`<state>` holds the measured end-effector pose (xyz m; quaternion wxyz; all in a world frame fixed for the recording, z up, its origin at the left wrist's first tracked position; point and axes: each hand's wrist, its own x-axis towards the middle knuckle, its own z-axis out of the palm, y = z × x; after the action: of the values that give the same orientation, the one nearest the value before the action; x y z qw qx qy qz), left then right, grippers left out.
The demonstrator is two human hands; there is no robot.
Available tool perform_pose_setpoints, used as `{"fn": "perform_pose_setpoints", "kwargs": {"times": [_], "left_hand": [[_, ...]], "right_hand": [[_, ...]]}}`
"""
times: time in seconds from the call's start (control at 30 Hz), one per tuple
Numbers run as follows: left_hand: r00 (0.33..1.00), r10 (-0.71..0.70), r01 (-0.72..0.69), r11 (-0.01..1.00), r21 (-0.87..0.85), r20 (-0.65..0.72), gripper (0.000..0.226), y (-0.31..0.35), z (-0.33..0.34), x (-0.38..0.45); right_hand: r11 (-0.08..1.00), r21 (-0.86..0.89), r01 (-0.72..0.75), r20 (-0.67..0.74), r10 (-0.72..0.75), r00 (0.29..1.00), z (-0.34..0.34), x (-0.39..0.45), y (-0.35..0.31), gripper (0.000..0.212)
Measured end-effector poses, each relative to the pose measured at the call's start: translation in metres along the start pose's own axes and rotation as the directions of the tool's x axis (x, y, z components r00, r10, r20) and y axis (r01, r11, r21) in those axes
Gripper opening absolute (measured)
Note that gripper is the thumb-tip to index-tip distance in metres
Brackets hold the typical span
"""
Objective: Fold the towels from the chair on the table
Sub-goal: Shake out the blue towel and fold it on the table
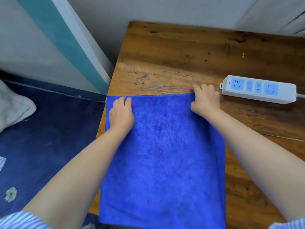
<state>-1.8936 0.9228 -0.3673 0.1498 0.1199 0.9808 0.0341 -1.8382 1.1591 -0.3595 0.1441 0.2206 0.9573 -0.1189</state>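
Note:
A bright blue towel [165, 154] lies spread flat along the left side of the wooden table [189, 52], its near edge hanging over the table's front. My left hand [121, 113] rests on the towel's far left corner with the fingers curled down onto the cloth. At the far right corner my right hand [205, 100] grips the towel's edge, fingers bent over it. No chair is in view.
A white power strip [257, 90] with blue sockets lies on the table just right of my right hand, its cable running off to the right. Left of the table is a dark blue bedcover [49, 129] with a white cloth [13, 106]. A wall stands behind.

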Motion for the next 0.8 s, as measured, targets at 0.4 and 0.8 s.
{"fn": "perform_pose_setpoints", "kwargs": {"times": [0.4,0.8], "left_hand": [[0.995,0.096,-0.092,0.992,0.086,-0.041,0.021,-0.029,-0.007,0.028],[0.472,0.207,0.232,0.909,-0.347,0.857,0.026,-0.039,-0.038,-0.042]], "right_hand": [[0.923,0.379,0.069,-0.107,-0.03,0.994,-0.011,-0.036,0.021,0.025],[0.848,0.345,-0.403,0.63,0.109,0.769,-0.006,-0.137,0.067,0.023]]}}
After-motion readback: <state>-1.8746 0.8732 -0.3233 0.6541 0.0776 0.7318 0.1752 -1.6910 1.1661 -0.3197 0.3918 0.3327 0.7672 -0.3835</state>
